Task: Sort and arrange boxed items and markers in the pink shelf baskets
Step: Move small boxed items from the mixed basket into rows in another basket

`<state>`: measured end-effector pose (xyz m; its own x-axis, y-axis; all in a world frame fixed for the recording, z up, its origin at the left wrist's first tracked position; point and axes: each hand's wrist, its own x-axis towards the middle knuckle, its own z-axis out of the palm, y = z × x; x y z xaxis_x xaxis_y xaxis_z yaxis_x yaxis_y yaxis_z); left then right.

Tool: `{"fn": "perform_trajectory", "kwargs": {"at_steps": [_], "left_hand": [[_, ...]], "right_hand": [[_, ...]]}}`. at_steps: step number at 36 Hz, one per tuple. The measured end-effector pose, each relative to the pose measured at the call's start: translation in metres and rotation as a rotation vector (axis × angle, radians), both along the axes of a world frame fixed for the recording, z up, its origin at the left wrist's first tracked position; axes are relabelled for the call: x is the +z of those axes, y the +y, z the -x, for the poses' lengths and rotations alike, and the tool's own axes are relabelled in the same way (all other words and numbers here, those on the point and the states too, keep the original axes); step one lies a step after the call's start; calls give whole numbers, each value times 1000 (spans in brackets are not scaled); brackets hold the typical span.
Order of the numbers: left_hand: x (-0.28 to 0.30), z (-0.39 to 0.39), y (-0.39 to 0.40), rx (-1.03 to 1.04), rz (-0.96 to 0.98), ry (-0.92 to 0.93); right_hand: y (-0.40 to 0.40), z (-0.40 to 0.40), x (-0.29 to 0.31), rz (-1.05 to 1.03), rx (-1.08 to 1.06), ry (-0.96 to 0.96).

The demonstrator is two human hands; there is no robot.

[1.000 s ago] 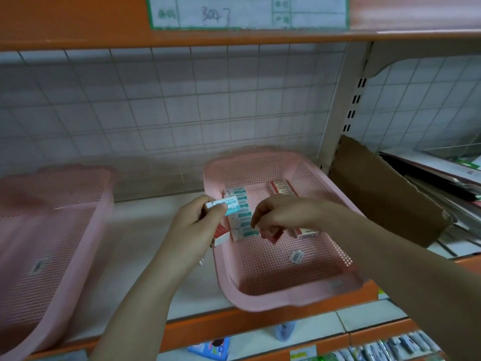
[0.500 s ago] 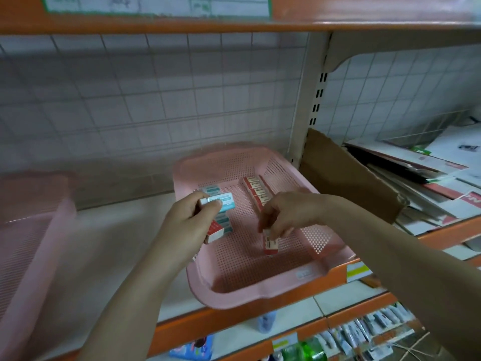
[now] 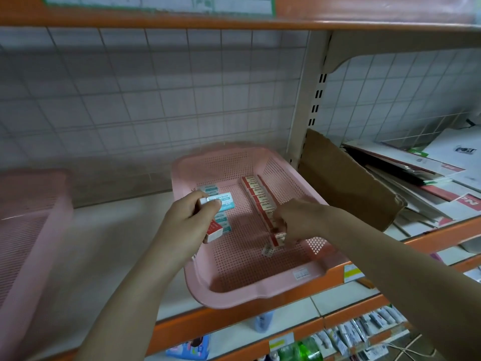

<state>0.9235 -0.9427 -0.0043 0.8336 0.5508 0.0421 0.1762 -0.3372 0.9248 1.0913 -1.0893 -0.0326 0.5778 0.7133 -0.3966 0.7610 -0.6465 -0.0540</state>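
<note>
A pink mesh basket sits on the shelf in front of me. A row of red-and-white boxes lines its right side, and teal-and-white boxes lie at its left. My left hand grips a small stack over the basket's left rim: a teal box on top and a red box below. My right hand pinches a red box at the near end of the red row. A loose white tag lies on the basket floor.
A second pink basket stands at the far left of the shelf. A brown cardboard sheet and stacked papers fill the bay to the right, past the shelf upright. Lower shelves hold small goods.
My right hand moved from the basket's middle to the right, carrying a red box to the near end of the red row. My left hand kept its stack. The view shifted.
</note>
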Motion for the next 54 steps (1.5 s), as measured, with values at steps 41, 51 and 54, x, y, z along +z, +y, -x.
{"fn": "perform_trajectory", "kwargs": {"at_steps": [41,51,54], "left_hand": [[-4,4,5,-37,-10,27],[-5,6,16,36,22,39],[-7,8,18,60,22,42]], "right_hand": [[40,38,38,-785,198,195],[44,37,38,-744,198,178],[45,35,37,-670,192,170]]}}
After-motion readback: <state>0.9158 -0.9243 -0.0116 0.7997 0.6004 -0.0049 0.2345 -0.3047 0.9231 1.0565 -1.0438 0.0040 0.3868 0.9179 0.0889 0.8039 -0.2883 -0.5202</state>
